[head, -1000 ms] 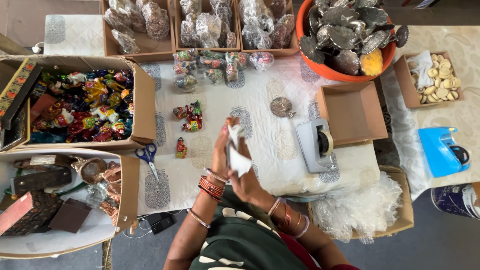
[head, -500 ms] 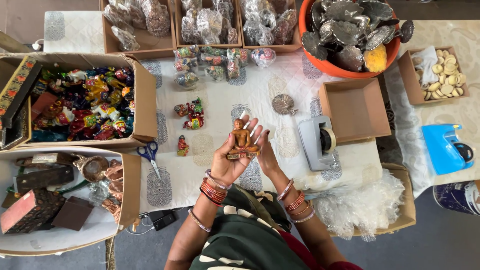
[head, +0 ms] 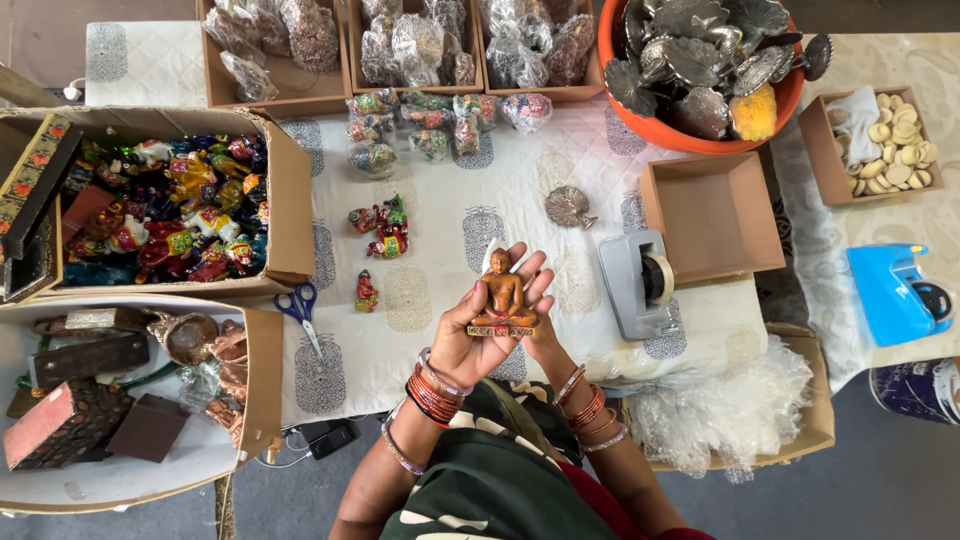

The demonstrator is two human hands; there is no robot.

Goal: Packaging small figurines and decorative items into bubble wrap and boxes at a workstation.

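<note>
— Left hand (head: 470, 335) lay palm up, fingers spread and only lightly curled, with a small brown seated figurine (head: 505, 298) resting upright on it.

— And the right hand (head: 540, 325)?

— It sat just behind and under the left, mostly hidden. Its fingers showed at the figurine's right side, touching the base; how far it had closed, I could not tell. Both wrists wore stacked bangles.

— Where was the figurine, then?

— Cradled in the hands above the near edge of the white printed cloth (head: 450, 200), well clear of everything lying on it.

— What lay nearest?

— A grey tape dispenser (head: 638, 285) just to the right, and beyond it an empty cardboard box (head: 712, 215). To the left, one tiny painted figure (head: 366, 292), then blue-handled scissors (head: 303, 310). Farther up the cloth stood a few more painted figures (head: 383, 228) and a small metal fan-shaped piece (head: 568, 206).

— And at the edges?

— An open carton (head: 290, 200) of colourful figures at the left, a white tray (head: 130, 480) of dark boxes below it, an orange tub (head: 700, 135) of metal leaves at the top right, and crumpled clear plastic (head: 730, 410) at the lower right.
</note>
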